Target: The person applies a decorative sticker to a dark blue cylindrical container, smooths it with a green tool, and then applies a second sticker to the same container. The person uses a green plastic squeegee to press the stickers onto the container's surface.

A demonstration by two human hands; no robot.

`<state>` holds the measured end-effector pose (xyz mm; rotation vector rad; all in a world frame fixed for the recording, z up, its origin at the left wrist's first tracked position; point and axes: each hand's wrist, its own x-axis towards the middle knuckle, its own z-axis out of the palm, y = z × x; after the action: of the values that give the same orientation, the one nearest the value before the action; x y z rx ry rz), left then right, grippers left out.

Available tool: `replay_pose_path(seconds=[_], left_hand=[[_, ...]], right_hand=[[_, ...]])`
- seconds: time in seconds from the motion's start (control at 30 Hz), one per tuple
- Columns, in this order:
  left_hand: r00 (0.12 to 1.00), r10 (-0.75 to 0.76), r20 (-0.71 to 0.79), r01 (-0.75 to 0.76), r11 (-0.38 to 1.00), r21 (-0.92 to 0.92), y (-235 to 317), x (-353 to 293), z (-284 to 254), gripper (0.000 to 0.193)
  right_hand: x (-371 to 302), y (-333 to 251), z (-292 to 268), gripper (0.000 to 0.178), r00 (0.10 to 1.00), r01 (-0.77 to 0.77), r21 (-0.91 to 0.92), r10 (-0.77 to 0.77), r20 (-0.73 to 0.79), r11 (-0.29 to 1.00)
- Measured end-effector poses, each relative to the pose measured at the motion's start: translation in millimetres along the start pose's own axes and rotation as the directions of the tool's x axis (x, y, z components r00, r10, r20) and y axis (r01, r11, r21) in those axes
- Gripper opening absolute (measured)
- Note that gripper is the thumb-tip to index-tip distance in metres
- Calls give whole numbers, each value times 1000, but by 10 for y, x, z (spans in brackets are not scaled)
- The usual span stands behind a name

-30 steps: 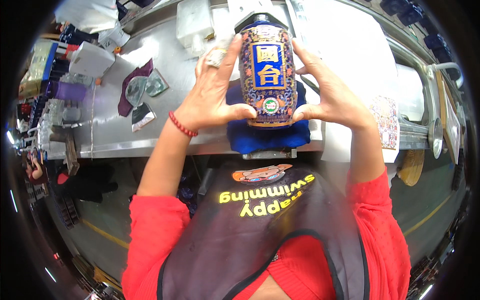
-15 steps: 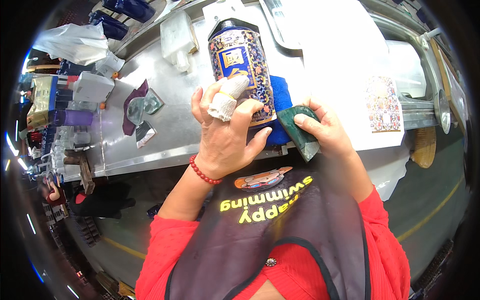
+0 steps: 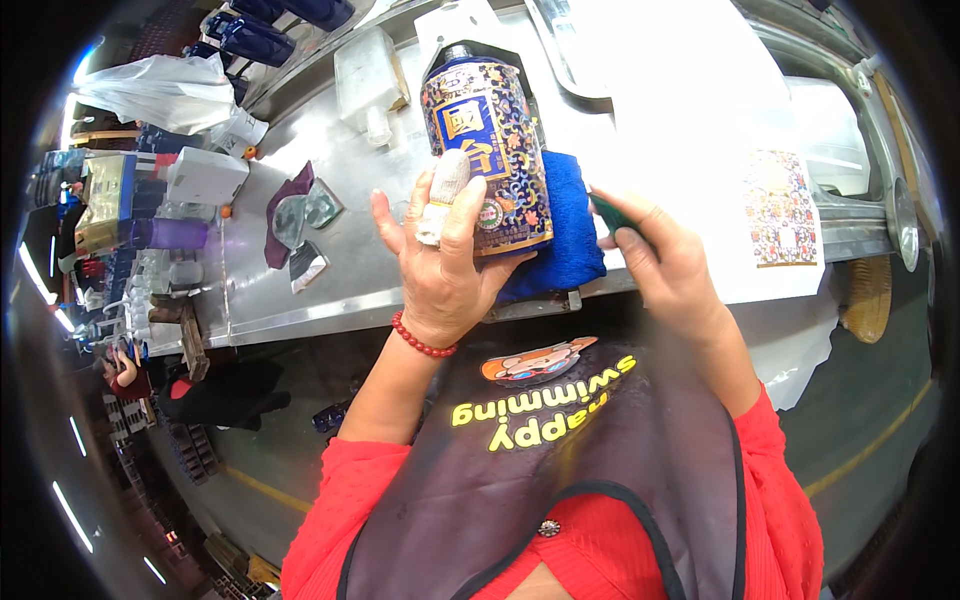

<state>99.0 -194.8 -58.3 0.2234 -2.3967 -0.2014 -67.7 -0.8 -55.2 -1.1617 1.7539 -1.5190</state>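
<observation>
The hands are both at work: the left hand [image 3: 435, 278] has its fingers spread, with a finger in a white cover [image 3: 449, 182] on the front of the blue flowery bottle [image 3: 518, 170] and the thumb by its bottom edge. I cannot tell if it grips tight. The right hand [image 3: 672, 258] pinches a dark green piece [image 3: 614, 215], just beside the bottle. The bottle leans back on the shiny counter [image 3: 350, 235], its neck pointing away, with a blue cloth [image 3: 574, 222] partly under it. A white sheet [image 3: 685, 180] with a flowery print [image 3: 782, 210] lies to the right. Farther off are a see-through bottle [image 3: 366, 85] and dark blue bottles [image 3: 258, 40].
</observation>
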Motion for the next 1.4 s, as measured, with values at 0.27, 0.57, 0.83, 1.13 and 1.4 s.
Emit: replay_pose_path(seconds=[0.27,0.57,0.83,1.13,1.4], left_hand=[[1000,-8,-29,5,995,-105,-70,-163,69,75],[1000,-11,-20,8,991,-130,-99,-207,89,73],[1000,5,-21,-8,993,-118,-91,-179,77,71],[999,4,-46,-9,993,-115,-83,-148,69,69],[998,-5,-55,-2,992,-122,-67,-144,64,67]], right_hand=[[-31,5,187,63,909,393,-533,-405,99,749],[-64,21,257,58,908,399,-598,-389,154,695],[-60,-1,224,58,909,405,-605,-374,185,685],[89,-87,268,63,942,333,-546,-299,153,769],[184,-116,271,65,954,295,-529,-276,117,796]])
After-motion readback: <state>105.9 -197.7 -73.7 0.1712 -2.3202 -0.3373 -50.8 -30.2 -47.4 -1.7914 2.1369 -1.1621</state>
